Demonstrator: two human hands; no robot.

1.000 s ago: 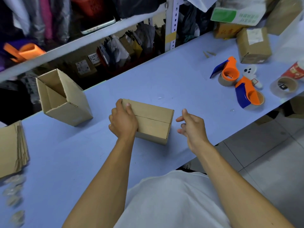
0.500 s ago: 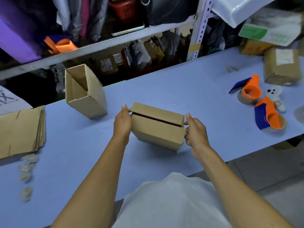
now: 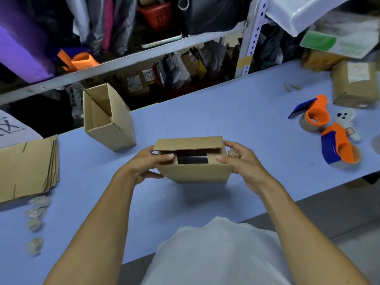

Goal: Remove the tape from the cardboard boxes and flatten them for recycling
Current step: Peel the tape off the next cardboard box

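We note left hand (image 3: 147,164) gripping cardboard box (image 3: 195,171) at its 9 o'clock end, thumb on an inner flap, right hand (image 3: 240,164) clasping the 3 o'clock end, box raised above table (image 3: 236,120) centre, both forearms angled inward.

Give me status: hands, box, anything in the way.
Left hand and right hand grip the small brown cardboard box, thumbs inside its open top. Far flap raised. Open upright cardboard box stands apart, not blocking.
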